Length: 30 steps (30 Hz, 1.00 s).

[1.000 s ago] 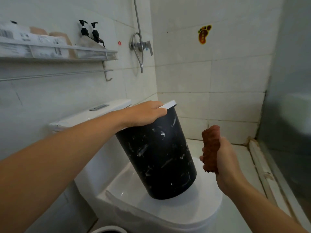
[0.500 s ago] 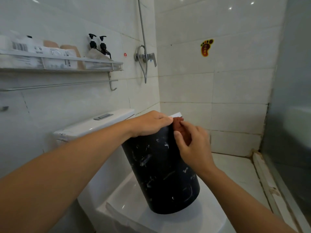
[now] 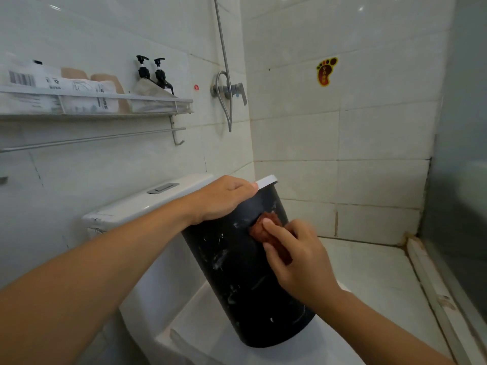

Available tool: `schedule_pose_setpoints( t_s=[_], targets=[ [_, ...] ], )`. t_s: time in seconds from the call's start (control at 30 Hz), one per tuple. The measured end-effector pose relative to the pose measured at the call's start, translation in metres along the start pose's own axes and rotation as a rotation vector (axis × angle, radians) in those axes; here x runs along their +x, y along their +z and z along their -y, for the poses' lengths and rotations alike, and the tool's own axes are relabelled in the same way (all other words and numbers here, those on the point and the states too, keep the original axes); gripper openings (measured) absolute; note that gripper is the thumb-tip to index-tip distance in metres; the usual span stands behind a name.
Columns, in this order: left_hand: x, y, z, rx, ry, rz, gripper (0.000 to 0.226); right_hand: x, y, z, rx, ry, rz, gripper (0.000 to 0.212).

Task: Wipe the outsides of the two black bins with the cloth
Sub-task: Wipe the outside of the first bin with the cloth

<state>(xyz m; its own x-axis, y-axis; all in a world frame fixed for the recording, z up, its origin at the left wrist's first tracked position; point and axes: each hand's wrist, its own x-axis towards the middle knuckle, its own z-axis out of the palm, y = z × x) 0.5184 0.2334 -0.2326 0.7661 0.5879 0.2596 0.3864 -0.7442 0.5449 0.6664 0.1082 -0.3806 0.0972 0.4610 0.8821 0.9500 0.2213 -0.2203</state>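
- White-tiled bathroom; a wall shelf [image 3: 110, 101] at ten o'clock carries boxes and two pump bottles [image 3: 154, 75], with a shower valve [image 3: 229, 89] at twelve o'clock
- A foot-shaped sticker [image 3: 326, 71] is on the far wall at one o'clock
- One black bin [image 3: 237, 272] with white streaks stands tilted on the closed toilet lid [image 3: 210, 338], centre frame, in front of the cistern [image 3: 147, 204]
- Left hand [image 3: 224, 198] lies over the bin's white rim, fingers curled down over the edge
- Right hand [image 3: 297, 256] at three o'clock of the bin pinches a reddish-brown cloth [image 3: 266, 227], fingers bunched around it, pressing it against the bin's upper side
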Motion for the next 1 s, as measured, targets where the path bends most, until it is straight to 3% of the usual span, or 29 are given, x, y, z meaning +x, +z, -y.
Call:
schedule_pose_setpoints(
  t_s=[0.23,0.3,0.47,0.6,0.83,0.9,1.0],
  targets=[
    [-0.001,0.009,-0.009,-0.010,0.050,-0.030,0.048,0.020,-0.017,-0.009,0.145,0.324,-0.137,0.043],
    [0.000,0.006,-0.017,-0.024,0.000,0.036,0.048,0.019,-0.021,-0.009,0.142,0.318,-0.135,0.044],
    [0.009,0.002,-0.037,0.088,0.001,0.138,0.022,0.008,-0.026,-0.002,0.055,0.191,-0.057,0.053],
    [0.006,0.013,-0.036,0.074,0.007,0.061,0.049,0.000,-0.025,0.004,0.015,0.137,-0.020,0.055],
    [0.005,0.020,-0.038,0.132,0.074,0.028,0.050,0.029,-0.039,-0.021,0.169,0.336,-0.087,0.041],
    [0.007,0.021,-0.040,0.095,0.053,0.020,0.048,0.021,-0.037,-0.007,0.147,0.199,-0.088,0.039],
    [0.007,0.017,-0.037,0.044,-0.011,0.006,0.046,0.002,-0.029,0.014,-0.014,-0.080,0.056,0.044]
  ],
)
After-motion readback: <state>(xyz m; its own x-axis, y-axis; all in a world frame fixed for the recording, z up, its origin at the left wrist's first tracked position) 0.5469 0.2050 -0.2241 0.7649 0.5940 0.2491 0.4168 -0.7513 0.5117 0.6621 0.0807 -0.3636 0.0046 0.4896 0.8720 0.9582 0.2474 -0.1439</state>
